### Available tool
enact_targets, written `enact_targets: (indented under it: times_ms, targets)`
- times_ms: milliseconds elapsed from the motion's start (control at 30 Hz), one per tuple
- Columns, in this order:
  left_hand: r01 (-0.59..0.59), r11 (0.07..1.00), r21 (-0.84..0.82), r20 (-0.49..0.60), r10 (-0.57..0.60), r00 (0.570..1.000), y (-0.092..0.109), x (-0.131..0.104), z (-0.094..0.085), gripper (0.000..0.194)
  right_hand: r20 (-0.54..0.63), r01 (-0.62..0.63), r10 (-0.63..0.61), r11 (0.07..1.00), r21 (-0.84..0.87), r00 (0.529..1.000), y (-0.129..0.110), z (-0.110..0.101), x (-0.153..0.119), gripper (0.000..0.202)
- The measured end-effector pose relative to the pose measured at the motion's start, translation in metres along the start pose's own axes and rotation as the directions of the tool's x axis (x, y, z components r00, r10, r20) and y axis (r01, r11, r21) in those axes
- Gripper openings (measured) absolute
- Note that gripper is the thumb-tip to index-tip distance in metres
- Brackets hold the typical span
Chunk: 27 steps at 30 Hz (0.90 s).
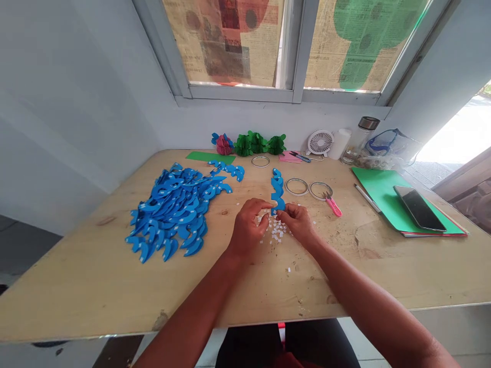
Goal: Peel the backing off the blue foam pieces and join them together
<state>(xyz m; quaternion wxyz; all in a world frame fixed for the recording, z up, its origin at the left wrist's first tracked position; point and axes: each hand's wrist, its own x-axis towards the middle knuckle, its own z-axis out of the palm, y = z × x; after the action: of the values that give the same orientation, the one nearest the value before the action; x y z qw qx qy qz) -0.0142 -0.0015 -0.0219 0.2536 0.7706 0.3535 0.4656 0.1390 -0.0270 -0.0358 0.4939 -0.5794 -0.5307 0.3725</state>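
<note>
A short chain of curved blue paper pieces (276,186) lies on the table in front of me, its near end between my hands. My right hand (299,221) pinches the lower right edge of the nearest piece. From the other side, the forefinger of my left hand (250,225) reaches to that piece's left edge, while the thumb stays apart from it below. Small white paper squares (276,232) are scattered under and between my hands. To the left is a big heap of blue curved paper pieces (172,207), many bearing little white patches.
Tape rolls (296,186) and pink-handled snips (333,204) lie to the right. Farther right, a phone (420,208) rests on green sheets (378,191) beside a pen (367,198). Green paper shapes (256,143), a small fan (320,142) and a glass bottle (358,140) line the wall.
</note>
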Motion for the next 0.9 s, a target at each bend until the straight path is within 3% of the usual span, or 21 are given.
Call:
enact_targets:
  times_ms: [133, 400, 733, 900]
  targets:
    - [-0.094, 0.989, 0.110, 0.003, 0.094, 0.996, -0.0009, -0.0005, 0.0003, 0.031, -0.029, 0.000, 0.000, 1.000, 0.011, 1.000, 0.0014, 0.0004, 0.0004, 0.022]
    - [-0.057, 0.998, 0.031, -0.026, 0.058, 0.998, -0.0037, -0.0013, 0.0002, 0.023, -0.039, 0.003, -0.003, 1.000, -0.004, 0.999, 0.0032, 0.0010, 0.0003, 0.025]
    - [-0.126, 0.952, 0.279, 0.018, 0.126, 0.992, 0.0020, -0.0020, 0.0042, 0.005, -0.028, 0.036, -0.038, 0.996, -0.084, 0.999, 0.0016, 0.0040, -0.0011, 0.025]
    - [-0.129, 0.947, 0.293, 0.017, 0.130, 0.991, 0.0006, -0.0014, 0.0044, 0.004, -0.034, 0.060, -0.065, 0.989, -0.135, 0.997, 0.0018, 0.0050, -0.0027, 0.024]
